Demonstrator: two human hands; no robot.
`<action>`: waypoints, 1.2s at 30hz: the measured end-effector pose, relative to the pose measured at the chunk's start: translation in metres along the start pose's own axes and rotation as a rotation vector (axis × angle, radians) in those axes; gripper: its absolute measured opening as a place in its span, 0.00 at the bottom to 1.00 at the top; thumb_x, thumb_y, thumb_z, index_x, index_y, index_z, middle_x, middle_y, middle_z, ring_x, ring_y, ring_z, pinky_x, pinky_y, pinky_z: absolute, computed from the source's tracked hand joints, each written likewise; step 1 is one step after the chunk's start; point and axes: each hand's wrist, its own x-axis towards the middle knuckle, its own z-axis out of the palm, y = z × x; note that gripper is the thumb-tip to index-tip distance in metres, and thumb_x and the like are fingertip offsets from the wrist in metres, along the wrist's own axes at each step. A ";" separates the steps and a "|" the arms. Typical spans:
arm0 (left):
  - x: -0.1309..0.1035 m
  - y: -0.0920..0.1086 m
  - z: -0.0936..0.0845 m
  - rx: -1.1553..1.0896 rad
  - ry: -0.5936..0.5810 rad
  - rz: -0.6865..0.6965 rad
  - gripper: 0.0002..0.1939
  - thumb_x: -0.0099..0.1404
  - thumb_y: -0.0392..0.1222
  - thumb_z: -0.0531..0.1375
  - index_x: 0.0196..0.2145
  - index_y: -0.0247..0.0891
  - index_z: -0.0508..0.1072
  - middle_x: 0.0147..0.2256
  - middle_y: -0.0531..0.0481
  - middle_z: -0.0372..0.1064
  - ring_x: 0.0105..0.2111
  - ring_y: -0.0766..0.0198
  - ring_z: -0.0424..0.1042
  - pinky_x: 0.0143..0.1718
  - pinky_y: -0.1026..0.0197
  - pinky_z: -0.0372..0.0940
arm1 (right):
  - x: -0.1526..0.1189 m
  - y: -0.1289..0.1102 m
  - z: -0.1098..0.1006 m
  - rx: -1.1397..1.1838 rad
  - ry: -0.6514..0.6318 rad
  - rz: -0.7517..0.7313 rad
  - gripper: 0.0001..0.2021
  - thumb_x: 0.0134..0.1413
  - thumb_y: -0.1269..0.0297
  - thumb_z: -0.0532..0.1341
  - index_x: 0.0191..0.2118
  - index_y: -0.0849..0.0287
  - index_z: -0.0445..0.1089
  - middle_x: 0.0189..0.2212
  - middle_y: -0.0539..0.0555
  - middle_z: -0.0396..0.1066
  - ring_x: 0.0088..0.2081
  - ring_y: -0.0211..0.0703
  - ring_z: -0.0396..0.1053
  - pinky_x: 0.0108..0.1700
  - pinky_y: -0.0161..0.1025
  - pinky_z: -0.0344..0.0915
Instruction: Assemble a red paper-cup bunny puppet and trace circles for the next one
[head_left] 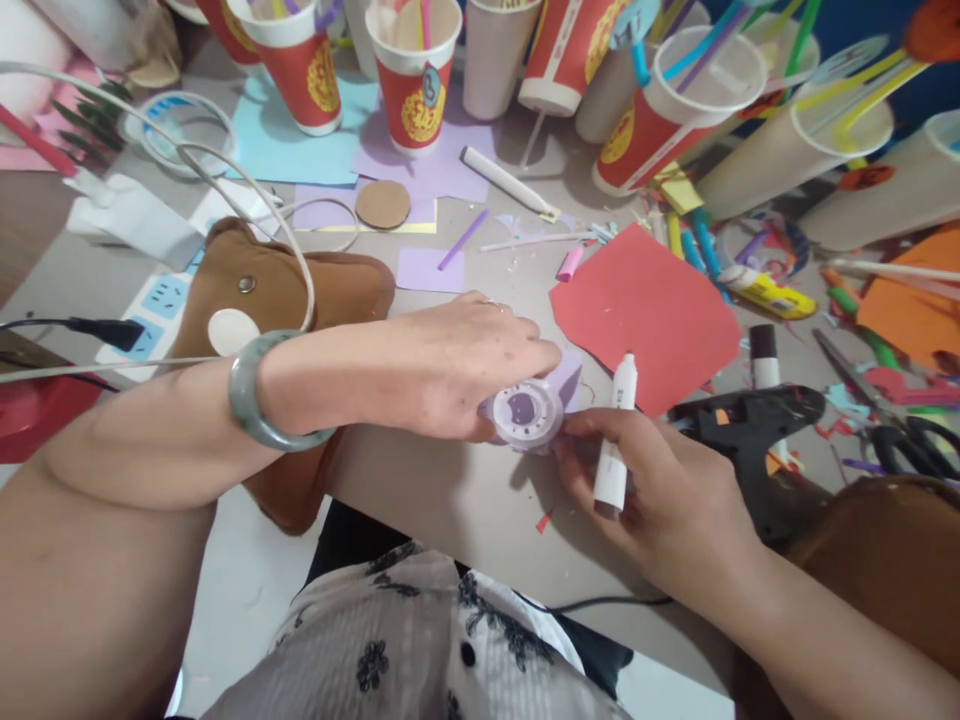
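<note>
My left hand [457, 365] presses down on a small white ring of tape [525, 412] that lies on a lilac piece of paper [566, 375] near the table's front edge. A grey-green bangle [251, 395] sits on that wrist. My right hand [660, 490] holds a white pen [616, 440] upright between its fingers, and its fingertips touch the right side of the tape ring. A red sheet of paper [649, 315] lies just behind the pen.
A black glue gun [754, 425] lies right of my right hand, scissors [900, 440] beyond it. A brown pouch [277, 300] and white cables [225, 170] sit at left. Red and white paper cups [416, 75] with straws line the back. Paper scraps litter the table [442, 500].
</note>
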 end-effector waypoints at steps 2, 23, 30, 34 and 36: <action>0.000 0.000 0.002 -0.015 0.011 0.021 0.08 0.70 0.46 0.60 0.36 0.39 0.73 0.34 0.48 0.75 0.36 0.58 0.71 0.42 0.55 0.61 | 0.001 -0.001 -0.001 0.018 -0.001 -0.010 0.06 0.63 0.65 0.61 0.45 0.53 0.65 0.28 0.52 0.78 0.25 0.46 0.76 0.26 0.39 0.66; -0.004 0.002 0.015 -0.012 0.039 0.043 0.09 0.66 0.41 0.65 0.41 0.37 0.71 0.41 0.44 0.74 0.41 0.56 0.71 0.45 0.54 0.62 | -0.007 -0.006 0.008 0.000 0.044 0.089 0.13 0.65 0.58 0.63 0.52 0.53 0.66 0.34 0.56 0.82 0.32 0.54 0.81 0.30 0.44 0.70; -0.005 -0.001 0.010 -0.034 0.004 0.057 0.11 0.62 0.32 0.64 0.41 0.38 0.71 0.42 0.44 0.75 0.41 0.56 0.71 0.45 0.55 0.62 | -0.008 -0.001 0.004 -0.014 0.024 0.144 0.13 0.69 0.51 0.58 0.51 0.51 0.62 0.44 0.61 0.82 0.30 0.56 0.81 0.26 0.45 0.69; -0.006 -0.002 0.013 -0.049 0.043 0.087 0.10 0.62 0.30 0.63 0.41 0.38 0.71 0.42 0.44 0.75 0.42 0.56 0.71 0.47 0.54 0.62 | -0.005 -0.002 0.005 -0.005 0.011 0.120 0.09 0.70 0.56 0.58 0.50 0.51 0.61 0.46 0.62 0.81 0.33 0.56 0.82 0.29 0.45 0.71; -0.006 -0.002 0.014 -0.050 0.050 0.087 0.09 0.62 0.31 0.63 0.40 0.38 0.71 0.40 0.45 0.75 0.41 0.56 0.71 0.47 0.54 0.62 | -0.003 -0.003 0.005 0.002 0.008 0.110 0.08 0.70 0.60 0.58 0.50 0.51 0.61 0.46 0.62 0.82 0.35 0.57 0.82 0.30 0.46 0.72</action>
